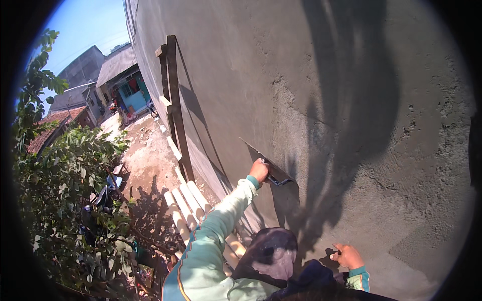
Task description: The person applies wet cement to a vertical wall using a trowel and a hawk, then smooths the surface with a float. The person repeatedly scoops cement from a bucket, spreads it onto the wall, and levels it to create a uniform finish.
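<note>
My left hand [259,171] is closed round the handle of a plastering trowel [275,169]. The trowel's long flat blade lies close against the grey plastered wall [231,90], tilted from upper left to lower right. Lower down, my right hand [347,256] is beside the wall with its index finger and thumb apart; I see nothing between them. Its other fingers are partly curled. Around the trowel the plaster is smooth on the left and rougher on the right. My shadow [351,85] falls across it.
A wooden ladder-like frame [174,110] leans by the wall on the left. Pale bamboo poles [187,203] run below my left arm. Leafy bushes [75,190] fill the left side, beside a dirt path [138,145] leading to houses [123,80].
</note>
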A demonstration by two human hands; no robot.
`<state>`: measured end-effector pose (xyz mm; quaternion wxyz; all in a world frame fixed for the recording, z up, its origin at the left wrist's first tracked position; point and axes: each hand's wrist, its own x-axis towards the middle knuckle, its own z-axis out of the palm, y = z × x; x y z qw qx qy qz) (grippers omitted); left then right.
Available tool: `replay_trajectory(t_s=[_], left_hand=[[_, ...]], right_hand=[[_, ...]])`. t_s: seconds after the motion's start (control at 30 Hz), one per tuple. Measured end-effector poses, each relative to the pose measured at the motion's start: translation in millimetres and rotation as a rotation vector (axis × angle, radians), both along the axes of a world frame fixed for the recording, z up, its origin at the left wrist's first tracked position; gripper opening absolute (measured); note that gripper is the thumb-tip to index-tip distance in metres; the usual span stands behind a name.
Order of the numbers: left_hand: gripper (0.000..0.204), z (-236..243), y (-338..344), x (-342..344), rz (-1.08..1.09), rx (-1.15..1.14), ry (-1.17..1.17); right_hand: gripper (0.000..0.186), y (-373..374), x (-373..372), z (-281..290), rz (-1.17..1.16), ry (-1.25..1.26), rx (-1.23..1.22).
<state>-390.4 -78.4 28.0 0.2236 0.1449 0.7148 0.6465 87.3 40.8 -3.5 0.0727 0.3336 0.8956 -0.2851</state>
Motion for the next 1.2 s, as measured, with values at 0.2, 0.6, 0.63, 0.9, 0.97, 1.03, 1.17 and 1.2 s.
replay_trajectory(t_s=[0.2,0.6,0.63,0.9,0.97,1.03,1.17,1.2], left_hand=[[0.017,336,-14,-111,-0.045,-0.034,0.59],[0.028,575,-38,-76,0.541,-0.473,1.78],[0.029,543,-32,-71,0.455,-0.617,1.778],[0.025,193,14,73,0.229,-0.378,1.714],[0.021,125,10,107,0.091,-0.438,1.544],[0.028,68,-4,141,0.023,-0.359,1.158],[0.047,-21,-19,206,-0.119,-0.039,1.338],[0.05,-38,-18,229,-0.149,0.034,1.421]], right_hand=[[0.054,2,16,1,-0.025,-0.01,-0.024],[0.056,15,14,-17,0.008,-0.037,0.006],[0.056,11,20,-17,0.016,-0.046,0.021],[0.048,-1,12,12,0.067,0.105,-0.044],[0.045,1,17,-3,0.121,0.237,0.072],[0.035,1,20,7,0.088,0.411,0.103],[0.014,1,52,53,-0.221,0.729,0.183],[0.013,-1,71,66,-0.331,0.767,0.262]])
